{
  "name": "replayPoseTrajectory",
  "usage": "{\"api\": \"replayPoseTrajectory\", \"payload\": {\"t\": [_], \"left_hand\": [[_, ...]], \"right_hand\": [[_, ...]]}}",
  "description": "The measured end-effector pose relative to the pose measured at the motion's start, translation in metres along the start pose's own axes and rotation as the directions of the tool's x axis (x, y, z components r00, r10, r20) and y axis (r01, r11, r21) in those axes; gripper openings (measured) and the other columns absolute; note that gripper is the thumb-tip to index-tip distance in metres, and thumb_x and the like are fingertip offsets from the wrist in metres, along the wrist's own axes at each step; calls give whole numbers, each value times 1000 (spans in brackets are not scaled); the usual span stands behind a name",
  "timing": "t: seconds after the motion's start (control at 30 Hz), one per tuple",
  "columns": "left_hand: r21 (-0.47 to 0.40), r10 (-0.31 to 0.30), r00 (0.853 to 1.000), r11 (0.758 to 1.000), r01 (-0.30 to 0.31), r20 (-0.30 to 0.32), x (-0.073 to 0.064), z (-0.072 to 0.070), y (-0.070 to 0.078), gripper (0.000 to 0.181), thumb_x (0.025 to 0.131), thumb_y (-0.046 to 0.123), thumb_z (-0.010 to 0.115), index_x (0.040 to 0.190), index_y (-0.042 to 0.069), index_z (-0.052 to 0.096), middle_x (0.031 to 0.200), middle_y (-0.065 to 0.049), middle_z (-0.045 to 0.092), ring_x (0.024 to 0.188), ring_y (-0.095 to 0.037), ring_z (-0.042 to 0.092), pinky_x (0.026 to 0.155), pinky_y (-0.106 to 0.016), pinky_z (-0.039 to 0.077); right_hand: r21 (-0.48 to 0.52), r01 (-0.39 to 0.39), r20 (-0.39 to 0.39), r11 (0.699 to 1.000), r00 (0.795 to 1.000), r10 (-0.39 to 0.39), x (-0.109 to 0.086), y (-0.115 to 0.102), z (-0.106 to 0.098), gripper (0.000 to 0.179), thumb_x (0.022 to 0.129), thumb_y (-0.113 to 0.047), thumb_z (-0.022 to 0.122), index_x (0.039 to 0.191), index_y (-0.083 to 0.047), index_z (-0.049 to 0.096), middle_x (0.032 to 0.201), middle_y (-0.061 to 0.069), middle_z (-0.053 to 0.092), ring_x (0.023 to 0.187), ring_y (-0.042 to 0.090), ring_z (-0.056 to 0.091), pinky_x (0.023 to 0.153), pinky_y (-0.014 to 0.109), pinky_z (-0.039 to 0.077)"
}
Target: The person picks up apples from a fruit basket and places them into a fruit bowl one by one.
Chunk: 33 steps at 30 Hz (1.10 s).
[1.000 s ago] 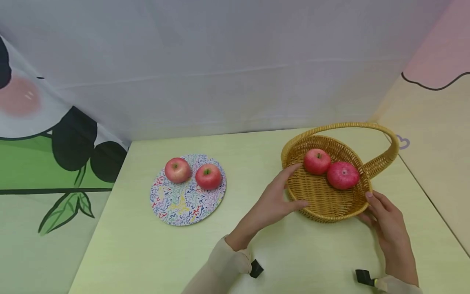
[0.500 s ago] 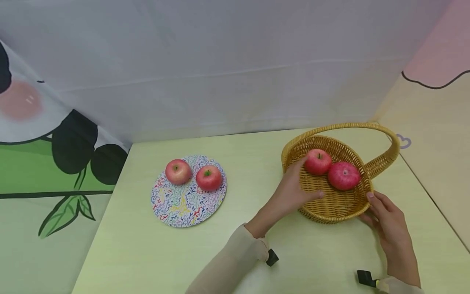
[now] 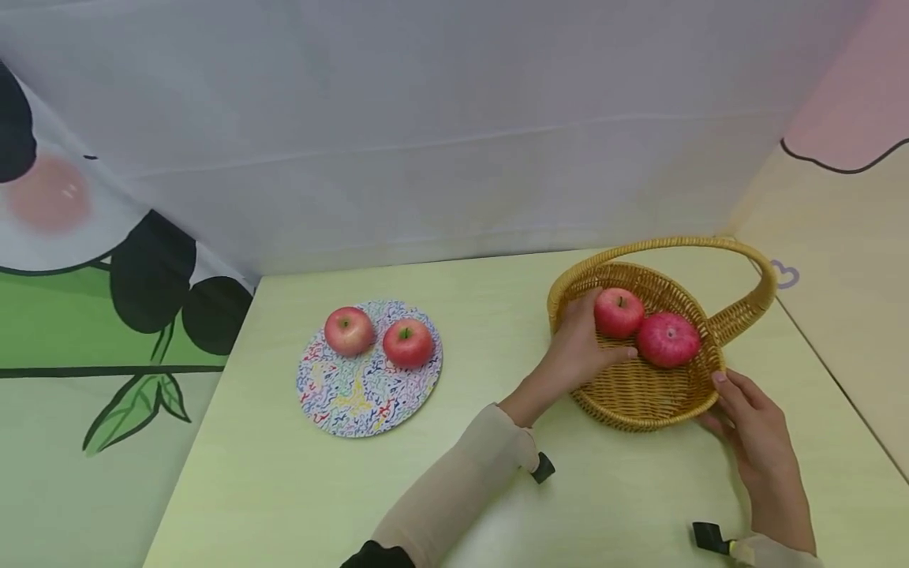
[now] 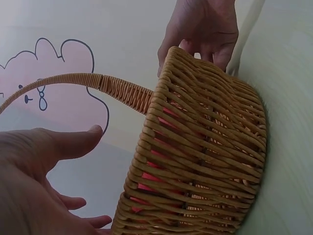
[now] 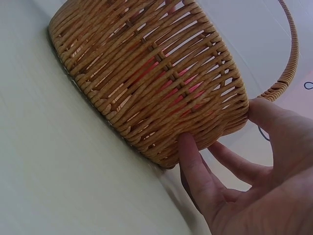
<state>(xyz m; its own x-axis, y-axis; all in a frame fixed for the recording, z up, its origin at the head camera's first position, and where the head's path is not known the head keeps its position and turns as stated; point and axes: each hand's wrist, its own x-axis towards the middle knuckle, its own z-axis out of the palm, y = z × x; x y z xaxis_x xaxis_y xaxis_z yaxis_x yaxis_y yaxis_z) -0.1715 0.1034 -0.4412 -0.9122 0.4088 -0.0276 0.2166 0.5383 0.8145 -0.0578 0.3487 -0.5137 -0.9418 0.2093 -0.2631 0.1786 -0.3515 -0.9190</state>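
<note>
In the head view a wicker basket (image 3: 642, 394) with a tall arched handle stands at the right. It holds a red apple (image 3: 620, 313) with its stem up and a deep pink, round fruit (image 3: 668, 340) beside it. My left hand (image 3: 578, 343) reaches over the basket's left rim, fingers and thumb spread at the apple's left side. The left wrist view shows that thumb extended above the rim. With its thumb at the rim and fingers against the outer side, my right hand (image 5: 254, 171) holds the basket from the right front.
A round, multicoloured patterned plate (image 3: 348, 406) lies left of centre on the pale table (image 3: 298, 497). Two apples sit on it, one at the left (image 3: 349, 331) and one at the right (image 3: 408, 344). A pale curtain (image 3: 440, 134) closes off the back.
My left hand has moved right and forward, from the basket's left rim to inside it beside the apple. The right hand stays at the basket, which has hardly moved.
</note>
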Motion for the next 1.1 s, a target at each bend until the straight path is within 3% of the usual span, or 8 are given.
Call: {"api": "replayPoseTrajectory", "payload": {"t": [0.43,0.73,1.1], "left_hand": [[98,-99,995,990,98,4,25,11,0,103,82,32,90,163,14,28,162,-4,40,153,-22,37,113,-34,49],[110,-189,982,976,187,8,41,16,13,111,80,36,92,166,21,24,168,-2,32,157,-25,32,120,-42,44],[208,-194,981,961,183,33,51,17,17,115,76,38,94,165,23,24,167,-2,33,156,-24,33,119,-37,44]], "right_hand": [[39,-4,2,999,1000,4,-3,1,3,19,106,-18,60,112,-22,77,106,-16,76,93,1,74,70,24,64],[65,-11,16,998,1000,10,-3,-1,-1,19,106,-18,60,113,-22,78,106,-15,77,92,2,75,71,25,64],[56,-23,19,998,1000,22,-1,-2,-1,19,106,-20,61,116,-22,77,107,-15,76,93,3,76,72,25,64]]}}
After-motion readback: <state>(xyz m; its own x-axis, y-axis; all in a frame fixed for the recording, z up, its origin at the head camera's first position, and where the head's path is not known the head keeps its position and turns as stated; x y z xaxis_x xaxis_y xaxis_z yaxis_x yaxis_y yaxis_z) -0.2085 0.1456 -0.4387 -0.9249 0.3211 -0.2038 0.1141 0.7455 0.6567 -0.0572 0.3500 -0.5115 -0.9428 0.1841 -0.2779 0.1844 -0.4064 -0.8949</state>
